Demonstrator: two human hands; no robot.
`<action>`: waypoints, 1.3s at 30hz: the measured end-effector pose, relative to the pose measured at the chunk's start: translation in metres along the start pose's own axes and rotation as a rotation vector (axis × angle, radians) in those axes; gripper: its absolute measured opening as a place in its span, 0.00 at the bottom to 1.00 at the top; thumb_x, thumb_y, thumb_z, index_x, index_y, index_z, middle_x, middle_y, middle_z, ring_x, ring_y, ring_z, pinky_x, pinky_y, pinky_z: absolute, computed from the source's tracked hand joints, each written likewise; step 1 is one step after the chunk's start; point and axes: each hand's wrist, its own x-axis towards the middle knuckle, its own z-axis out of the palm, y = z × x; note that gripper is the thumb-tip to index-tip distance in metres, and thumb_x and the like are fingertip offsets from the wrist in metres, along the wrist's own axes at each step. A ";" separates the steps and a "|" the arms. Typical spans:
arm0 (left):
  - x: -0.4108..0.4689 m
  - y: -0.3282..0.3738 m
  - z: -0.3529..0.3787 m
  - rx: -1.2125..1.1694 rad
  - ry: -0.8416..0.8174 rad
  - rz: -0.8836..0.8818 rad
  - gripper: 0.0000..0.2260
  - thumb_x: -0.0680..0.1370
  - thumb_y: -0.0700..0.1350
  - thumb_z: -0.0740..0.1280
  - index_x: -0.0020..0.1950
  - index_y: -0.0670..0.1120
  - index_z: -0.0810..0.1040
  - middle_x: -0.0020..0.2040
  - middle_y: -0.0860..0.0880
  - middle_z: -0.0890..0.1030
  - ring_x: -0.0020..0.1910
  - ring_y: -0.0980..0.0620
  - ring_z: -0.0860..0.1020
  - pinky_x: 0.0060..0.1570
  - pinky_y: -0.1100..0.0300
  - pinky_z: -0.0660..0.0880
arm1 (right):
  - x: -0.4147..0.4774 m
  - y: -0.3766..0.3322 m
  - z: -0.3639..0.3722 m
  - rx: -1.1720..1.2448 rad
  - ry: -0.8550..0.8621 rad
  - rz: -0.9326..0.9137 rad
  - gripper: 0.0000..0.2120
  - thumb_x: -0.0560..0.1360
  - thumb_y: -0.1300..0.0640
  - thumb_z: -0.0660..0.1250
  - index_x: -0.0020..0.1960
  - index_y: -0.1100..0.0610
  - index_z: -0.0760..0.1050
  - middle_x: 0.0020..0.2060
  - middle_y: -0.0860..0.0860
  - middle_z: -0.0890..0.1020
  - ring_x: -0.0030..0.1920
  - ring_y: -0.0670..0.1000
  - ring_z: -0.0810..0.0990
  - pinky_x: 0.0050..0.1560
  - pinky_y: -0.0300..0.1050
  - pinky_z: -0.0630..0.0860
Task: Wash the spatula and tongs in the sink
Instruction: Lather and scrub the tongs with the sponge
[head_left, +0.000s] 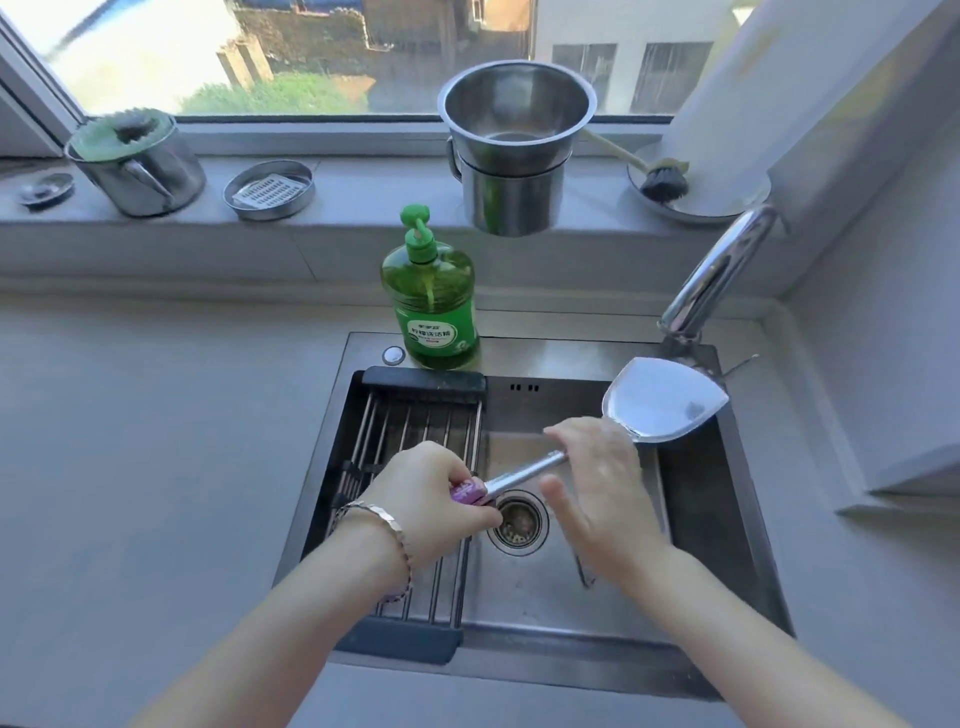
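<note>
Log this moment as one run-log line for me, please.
spatula: held across sink | left hand: grips its purple handle | right hand: lies over its shaft, near the blade | tap: no water seen

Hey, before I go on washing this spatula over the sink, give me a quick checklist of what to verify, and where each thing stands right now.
1. Spatula held securely: the left hand grips its pink handle. Ok.
2. Right hand on the shaft: it lies over it, but whether it grips, cannot tell.
3. Water running from the tap: no stream shows. Not ok.
4. Soap bottle handy: upright on the back rim of the sink. Ok.
5. Drain uncovered. Ok.
6. Tongs located: a thin metal piece lies in the sink by the right wrist. Whether it is the tongs, cannot tell.
</note>
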 end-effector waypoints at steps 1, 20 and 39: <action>0.000 -0.001 0.001 -0.089 -0.057 -0.021 0.10 0.68 0.48 0.73 0.38 0.41 0.81 0.29 0.47 0.76 0.24 0.54 0.70 0.27 0.63 0.69 | -0.004 -0.007 0.004 0.006 -0.008 -0.054 0.33 0.77 0.34 0.40 0.58 0.57 0.70 0.52 0.53 0.75 0.57 0.54 0.70 0.66 0.52 0.58; -0.005 -0.004 0.018 -0.391 -0.438 -0.228 0.11 0.69 0.39 0.71 0.31 0.44 0.70 0.20 0.52 0.69 0.19 0.54 0.65 0.21 0.65 0.64 | -0.037 -0.017 0.001 -0.168 -0.127 -0.422 0.33 0.78 0.37 0.49 0.67 0.64 0.64 0.65 0.60 0.73 0.69 0.55 0.65 0.73 0.50 0.56; -0.020 0.001 0.030 0.502 0.124 0.048 0.08 0.75 0.53 0.61 0.46 0.50 0.77 0.43 0.51 0.79 0.45 0.48 0.78 0.42 0.60 0.74 | -0.033 -0.015 0.001 -0.008 -0.327 -0.128 0.48 0.71 0.27 0.35 0.66 0.63 0.69 0.59 0.56 0.76 0.62 0.53 0.70 0.68 0.44 0.57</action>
